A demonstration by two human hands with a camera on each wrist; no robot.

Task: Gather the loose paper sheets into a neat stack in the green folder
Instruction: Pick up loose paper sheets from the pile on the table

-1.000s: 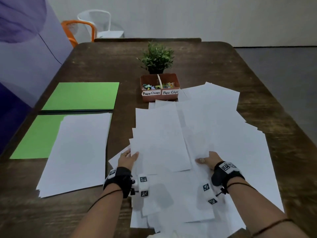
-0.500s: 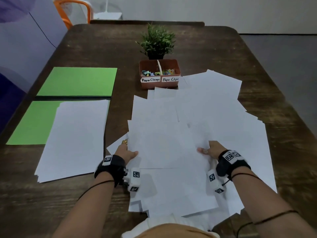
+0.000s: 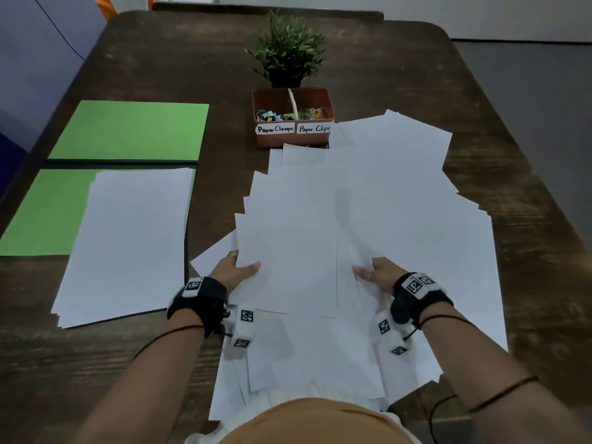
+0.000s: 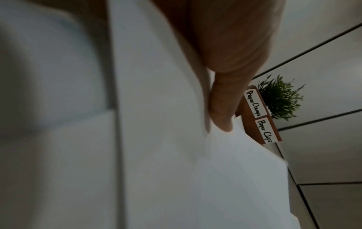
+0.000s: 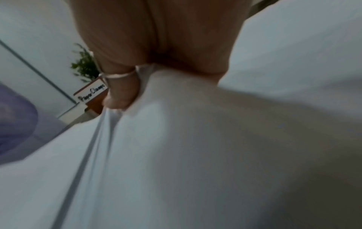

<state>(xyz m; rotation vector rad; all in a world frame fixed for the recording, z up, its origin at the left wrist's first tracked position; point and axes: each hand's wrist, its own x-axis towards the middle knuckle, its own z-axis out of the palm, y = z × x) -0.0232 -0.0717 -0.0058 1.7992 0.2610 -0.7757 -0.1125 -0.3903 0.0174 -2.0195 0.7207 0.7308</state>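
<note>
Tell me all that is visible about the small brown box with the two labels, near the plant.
The brown box is a low rectangular tray, plastic by its look, standing flat on the wooden table just in front of the potted plant. A white divider splits it in two. Handwritten labels on its front read "Paper Clamps" on the left and "Paper Clips" on the right; colourful clamps and clips lie inside. The loose paper sheets reach its front right corner. No hand touches it.

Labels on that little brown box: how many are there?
2. On the brown box's front: "Paper Clamps" label on the left, "Paper Clips" label on the right. Other sides are hidden.
</note>
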